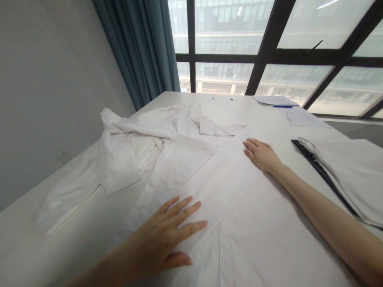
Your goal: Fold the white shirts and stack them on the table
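Observation:
A white cloth garment, apparently a shirt or coat (pixel 233 191), lies spread over the table in front of me. Its near right part is flat, with a folded-over strip running diagonally. Toward the far left the fabric bunches up in loose folds, and a sleeve-like piece hangs to the left. My left hand (pixel 172 229) lies on the lower part of the strip, fingers spread. Farther off, my right hand (pixel 261 153) rests flat on the garment's upper right edge, its fingers stretched out and fairly close together. Neither hand grips the fabric.
Right of my forearm lies a folded white cloth (pixel 350 175) beside a black strip (pixel 323 171). Papers (pixel 277 100) and a blue pen (pixel 283 106) are on the white table (pixel 167 97) at the far right. A wall, a blue curtain (pixel 140 48) and windows border it.

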A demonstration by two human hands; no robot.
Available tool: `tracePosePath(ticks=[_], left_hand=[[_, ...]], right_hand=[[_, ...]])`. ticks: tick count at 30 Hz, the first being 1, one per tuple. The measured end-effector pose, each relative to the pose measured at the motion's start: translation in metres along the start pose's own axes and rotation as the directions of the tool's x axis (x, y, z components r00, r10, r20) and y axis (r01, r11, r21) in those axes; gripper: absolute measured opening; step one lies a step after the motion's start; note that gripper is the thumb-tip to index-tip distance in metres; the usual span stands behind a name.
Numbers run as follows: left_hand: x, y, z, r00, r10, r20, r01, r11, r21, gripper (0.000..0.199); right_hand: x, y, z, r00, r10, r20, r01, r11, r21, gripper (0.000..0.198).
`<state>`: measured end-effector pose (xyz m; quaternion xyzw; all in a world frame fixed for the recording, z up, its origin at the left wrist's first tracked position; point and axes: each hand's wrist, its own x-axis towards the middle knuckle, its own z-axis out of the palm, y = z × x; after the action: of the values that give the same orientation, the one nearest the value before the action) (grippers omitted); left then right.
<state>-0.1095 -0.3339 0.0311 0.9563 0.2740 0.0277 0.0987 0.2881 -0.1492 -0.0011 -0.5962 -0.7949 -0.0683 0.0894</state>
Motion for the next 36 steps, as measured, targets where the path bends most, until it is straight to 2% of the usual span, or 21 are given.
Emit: tracePosePath(ticks=[4,7,11,13,15,18,21,24,28,36], left_hand=[[0.002,-0.004,0.002,0.995,-0.055,-0.081,0.057,0.998,0.018,0.055],[0.001,-0.008,0.007,0.989,-0.104,-0.101,0.108,0.993,0.041,0.058],[-0.001,-0.011,0.012,0.989,-0.120,-0.083,0.125,0.991,0.054,0.061],[-0.002,-0.011,0.013,0.990,-0.118,-0.078,0.122,0.991,0.052,0.062],[-0.003,-0.011,0.013,0.990,-0.118,-0.077,0.122,0.992,0.045,0.062],[-0.003,-0.011,0.012,0.990,-0.121,-0.077,0.124,0.991,0.039,0.062],[-0.004,-0.012,0.012,0.991,-0.120,-0.061,0.123,0.991,0.049,0.063],[-0.004,-0.013,0.013,0.992,-0.112,-0.062,0.115,0.992,0.045,0.063],[-0.004,-0.015,0.014,0.992,-0.102,-0.079,0.105,0.994,0.036,0.063],[-0.005,-0.021,0.010,0.992,-0.072,-0.105,0.079,0.994,0.069,0.061]], right_hand=[[-0.003,0.004,-0.015,0.997,-0.075,-0.016,0.076,0.997,0.019,0.050],[-0.006,-0.017,-0.027,0.980,-0.198,-0.008,0.198,0.975,0.105,0.051],[-0.019,-0.076,-0.034,0.883,-0.469,-0.010,0.441,0.822,0.361,0.051],[-0.026,-0.099,-0.031,0.823,-0.567,0.028,0.507,0.756,0.414,0.051],[-0.029,-0.108,-0.026,0.798,-0.599,0.069,0.525,0.747,0.409,0.051],[-0.024,-0.089,-0.018,0.843,-0.525,0.118,0.463,0.820,0.337,0.052],[-0.013,-0.051,-0.012,0.925,-0.342,0.164,0.299,0.924,0.240,0.056],[-0.006,-0.018,-0.007,0.967,-0.170,0.187,0.141,0.977,0.159,0.061],[-0.006,-0.002,-0.001,0.984,-0.102,0.145,0.085,0.989,0.120,0.060],[-0.007,-0.006,0.002,0.990,-0.095,0.105,0.082,0.989,0.124,0.058]])
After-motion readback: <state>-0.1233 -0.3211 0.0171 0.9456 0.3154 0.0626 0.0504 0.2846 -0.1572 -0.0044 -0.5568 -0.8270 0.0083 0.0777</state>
